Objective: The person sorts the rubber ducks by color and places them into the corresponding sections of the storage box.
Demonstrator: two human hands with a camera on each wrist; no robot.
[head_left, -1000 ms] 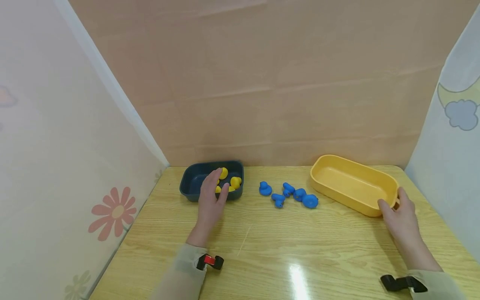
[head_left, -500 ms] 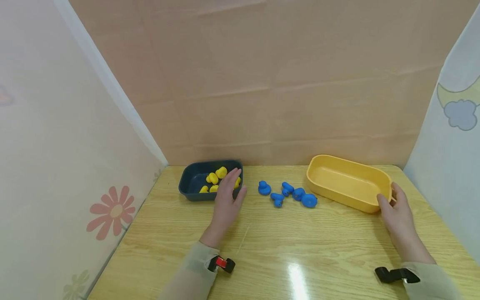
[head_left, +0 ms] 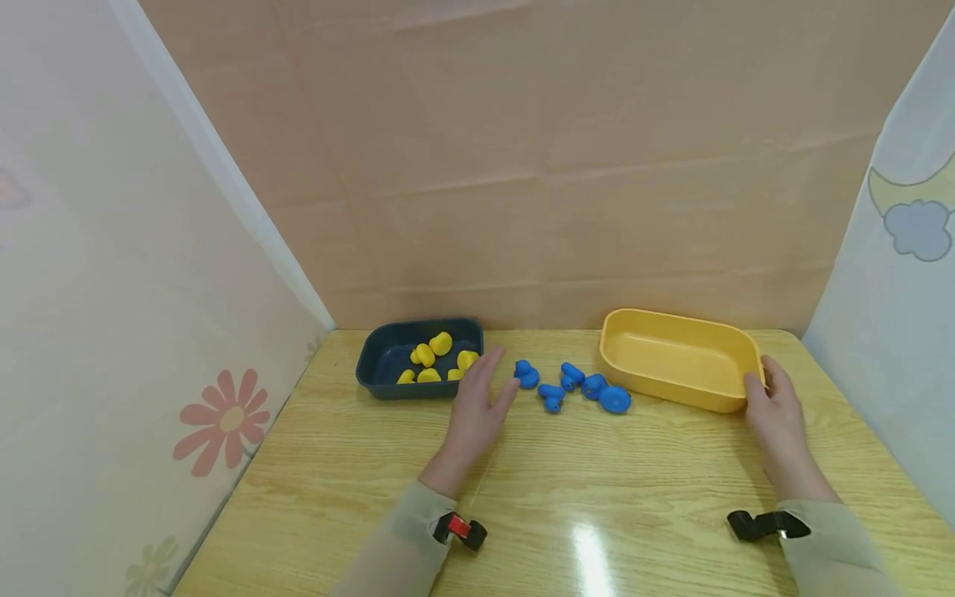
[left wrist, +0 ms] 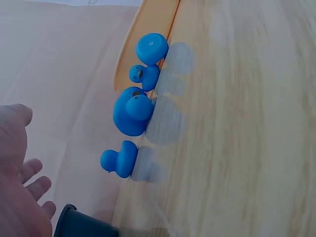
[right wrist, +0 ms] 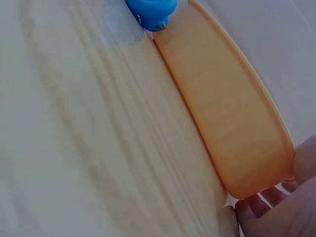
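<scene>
My left hand [head_left: 477,410] flat, fingers straight, holding nothing, nearest blue duck [head_left: 526,375] just at its 1 o'clock. My right hand [head_left: 772,406] grips yellow tray [head_left: 675,358] by its 3 o'clock end (fingers curled round rim). Dark tray [head_left: 380,358] at table's 10 o'clock holds yellow ducks [head_left: 436,358].

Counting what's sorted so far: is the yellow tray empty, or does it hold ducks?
Empty. The head view shows the yellow tray's bare floor; the blue ducks lie on the table beside it.

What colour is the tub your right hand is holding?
Yellow; the tub in the right hand shows best in the head view.
</scene>
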